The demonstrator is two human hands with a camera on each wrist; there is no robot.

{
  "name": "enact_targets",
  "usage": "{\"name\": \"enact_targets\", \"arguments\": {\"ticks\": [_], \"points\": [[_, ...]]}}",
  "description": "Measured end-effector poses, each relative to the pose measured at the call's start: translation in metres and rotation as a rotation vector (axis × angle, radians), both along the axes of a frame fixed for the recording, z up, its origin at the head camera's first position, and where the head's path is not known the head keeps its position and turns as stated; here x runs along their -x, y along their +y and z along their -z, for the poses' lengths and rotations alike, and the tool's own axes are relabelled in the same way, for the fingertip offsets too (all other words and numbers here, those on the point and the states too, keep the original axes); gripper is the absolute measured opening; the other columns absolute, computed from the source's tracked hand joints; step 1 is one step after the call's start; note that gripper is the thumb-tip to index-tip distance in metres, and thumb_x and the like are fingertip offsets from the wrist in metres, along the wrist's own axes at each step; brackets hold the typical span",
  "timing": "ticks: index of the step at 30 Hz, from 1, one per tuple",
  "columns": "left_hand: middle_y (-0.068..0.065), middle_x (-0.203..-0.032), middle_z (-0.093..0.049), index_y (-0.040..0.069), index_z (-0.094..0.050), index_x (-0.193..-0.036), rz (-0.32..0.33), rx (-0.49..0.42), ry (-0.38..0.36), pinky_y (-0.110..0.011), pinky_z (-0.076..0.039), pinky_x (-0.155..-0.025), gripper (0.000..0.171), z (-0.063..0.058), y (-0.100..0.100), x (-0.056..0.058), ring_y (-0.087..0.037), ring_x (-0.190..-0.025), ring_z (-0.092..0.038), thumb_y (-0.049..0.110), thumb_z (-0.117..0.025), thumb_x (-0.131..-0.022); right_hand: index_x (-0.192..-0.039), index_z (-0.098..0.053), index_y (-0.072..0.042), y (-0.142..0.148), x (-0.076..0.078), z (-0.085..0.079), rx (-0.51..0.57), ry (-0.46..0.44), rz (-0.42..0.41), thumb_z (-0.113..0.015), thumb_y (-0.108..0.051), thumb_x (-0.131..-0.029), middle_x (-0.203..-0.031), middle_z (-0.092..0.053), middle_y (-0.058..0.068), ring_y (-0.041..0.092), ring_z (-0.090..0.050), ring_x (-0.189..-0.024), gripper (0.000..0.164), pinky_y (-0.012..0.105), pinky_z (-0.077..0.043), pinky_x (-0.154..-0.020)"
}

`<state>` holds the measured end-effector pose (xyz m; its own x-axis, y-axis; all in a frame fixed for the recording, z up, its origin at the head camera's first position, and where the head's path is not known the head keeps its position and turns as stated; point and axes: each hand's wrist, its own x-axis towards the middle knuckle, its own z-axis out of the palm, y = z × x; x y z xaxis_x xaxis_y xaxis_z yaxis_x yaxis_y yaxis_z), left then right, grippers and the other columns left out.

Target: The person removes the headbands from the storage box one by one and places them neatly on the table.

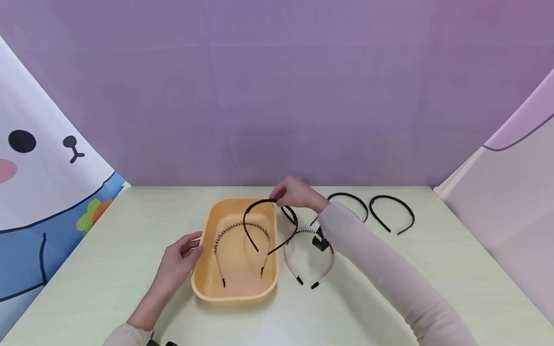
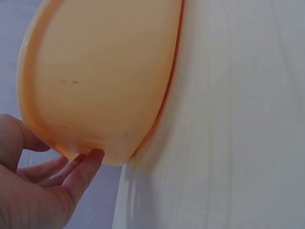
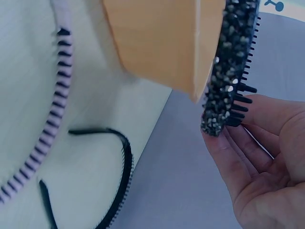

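My right hand [image 1: 298,192] pinches a black headband [image 1: 259,202] near its top, over the right side of a pale orange plastic bin [image 1: 235,299]. Up close in the right wrist view, this headband [image 3: 228,62] has a glittery outer face and small comb teeth inside. My left hand [image 1: 179,262] rests against the bin's left side; the left wrist view shows its fingertips [image 2: 93,160] touching the outer wall. Inside the bin lies a thin brownish headband [image 1: 218,235] with a toothed band and dark tips.
Right of the bin, a lilac headband [image 1: 331,266] with black coiling lies on the table [image 1: 147,216], partly under my right forearm. Farther back are a black headband [image 1: 348,194], partly hidden by the sleeve, and another black headband [image 1: 391,197]. A purple curtain [image 1: 277,96] hangs behind.
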<state>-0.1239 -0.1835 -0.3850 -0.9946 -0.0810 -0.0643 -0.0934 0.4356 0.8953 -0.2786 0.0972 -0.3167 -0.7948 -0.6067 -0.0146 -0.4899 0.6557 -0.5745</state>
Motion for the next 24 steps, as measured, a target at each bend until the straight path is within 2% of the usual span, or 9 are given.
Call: {"name": "enact_targets", "arguments": {"ticks": [13,15,24], "points": [[-0.027,-0.129,-0.055,0.0,-0.045,-0.138,-0.001,-0.001,-0.005,-0.022,-0.054,-0.087,0.042,0.0,-0.001,0.0,-0.034,-0.117,-0.057,0.01,-0.049,-0.097,-0.104,-0.073,-0.001,0.033,-0.003,-0.002,-0.018,0.014,0.03,-0.064,-0.001,-0.081,-0.099,-0.073,0.01,0.017,-0.069,-0.088,0.024,0.029,-0.057,-0.078],[-0.026,-0.129,-0.055,0.001,-0.045,-0.138,-0.002,-0.002,-0.006,-0.021,-0.053,-0.086,0.042,0.0,-0.001,0.0,-0.034,-0.117,-0.057,0.01,-0.049,-0.097,-0.104,-0.073,-0.002,0.038,-0.003,-0.003,-0.023,0.005,0.043,-0.065,0.0,-0.081,-0.101,-0.073,0.012,0.021,-0.069,-0.091,0.024,0.031,-0.057,-0.08],[-0.026,-0.129,-0.055,0.001,-0.045,-0.138,-0.001,-0.001,-0.005,-0.024,-0.054,-0.088,0.042,0.001,-0.001,0.001,-0.034,-0.117,-0.057,0.01,-0.049,-0.097,-0.105,-0.072,0.0,0.063,-0.009,-0.003,-0.019,0.013,0.06,-0.065,0.0,-0.082,-0.099,-0.072,0.014,0.024,-0.068,-0.09,0.023,0.034,-0.057,-0.079]]}}
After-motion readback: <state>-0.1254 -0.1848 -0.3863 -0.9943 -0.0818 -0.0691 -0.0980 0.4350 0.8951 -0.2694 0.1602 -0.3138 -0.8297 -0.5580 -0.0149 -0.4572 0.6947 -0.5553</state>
